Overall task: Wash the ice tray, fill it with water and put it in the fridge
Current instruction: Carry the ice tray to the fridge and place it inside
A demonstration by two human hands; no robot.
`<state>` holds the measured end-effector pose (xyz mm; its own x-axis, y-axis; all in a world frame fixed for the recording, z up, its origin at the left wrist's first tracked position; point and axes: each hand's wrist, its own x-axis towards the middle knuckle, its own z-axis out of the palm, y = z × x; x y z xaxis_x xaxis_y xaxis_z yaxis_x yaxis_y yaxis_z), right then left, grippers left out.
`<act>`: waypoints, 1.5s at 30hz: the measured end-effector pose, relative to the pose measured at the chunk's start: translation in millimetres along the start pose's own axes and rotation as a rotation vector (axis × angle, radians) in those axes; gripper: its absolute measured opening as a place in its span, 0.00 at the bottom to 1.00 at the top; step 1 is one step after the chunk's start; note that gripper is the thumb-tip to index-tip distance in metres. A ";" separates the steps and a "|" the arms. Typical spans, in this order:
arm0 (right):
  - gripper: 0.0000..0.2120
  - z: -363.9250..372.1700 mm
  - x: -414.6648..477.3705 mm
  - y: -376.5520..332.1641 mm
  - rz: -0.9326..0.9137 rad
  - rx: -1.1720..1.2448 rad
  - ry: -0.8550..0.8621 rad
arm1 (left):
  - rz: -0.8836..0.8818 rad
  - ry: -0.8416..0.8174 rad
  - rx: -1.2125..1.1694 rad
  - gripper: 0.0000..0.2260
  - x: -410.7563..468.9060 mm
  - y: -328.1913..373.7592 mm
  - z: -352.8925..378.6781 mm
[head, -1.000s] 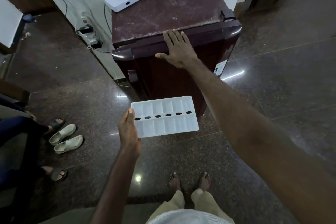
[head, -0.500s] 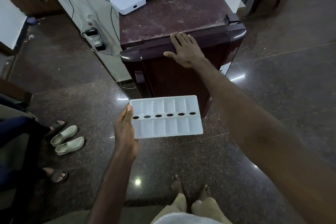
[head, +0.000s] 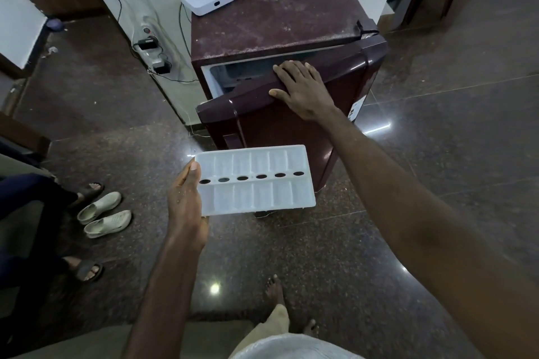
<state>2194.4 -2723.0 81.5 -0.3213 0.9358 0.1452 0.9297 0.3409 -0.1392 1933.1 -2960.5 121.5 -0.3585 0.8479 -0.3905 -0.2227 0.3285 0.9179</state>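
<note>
- The fridge door, shut half a second ago, now stands ajar, swung out at its left side. A wedge of the pale interior shows behind its top edge.
- The right hand has kept its place on the door's top edge.
- The ice tray is held much as before.
- A white sticker on the door's right side carries print too small to read.
- The right hand's fingers lie nearly straight over the door's rounded top, with the thumb spread along the front. I cannot tell whether the fingertips hook behind the edge.
- The left hand grips the white ice tray by its left short end, thumb on top and fingers beneath.
- The tray is roughly level, above the floor and just before the fridge.
</note>
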 end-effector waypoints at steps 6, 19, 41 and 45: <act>0.29 -5.0 -28.0 1.7 0.001 0.054 0.061 | 0.017 -0.062 0.032 0.14 -32.6 5.6 6.2; 0.19 -18.0 -95.5 14.6 0.075 0.174 0.115 | 0.021 -0.143 0.004 0.15 -96.4 15.8 11.9; 0.20 -56.0 -158.2 35.4 0.401 -0.051 -0.011 | -0.088 -0.103 0.002 0.10 -81.7 -6.0 56.5; 0.20 -54.4 -157.8 31.8 0.500 -0.080 -0.014 | -0.109 -0.095 -0.028 0.13 -57.8 -6.9 70.4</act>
<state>2284.5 -2864.8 107.5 0.1649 0.9841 0.0666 0.9812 -0.1568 -0.1126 2019.2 -2982.5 142.7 -0.2435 0.8437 -0.4785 -0.2812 0.4107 0.8673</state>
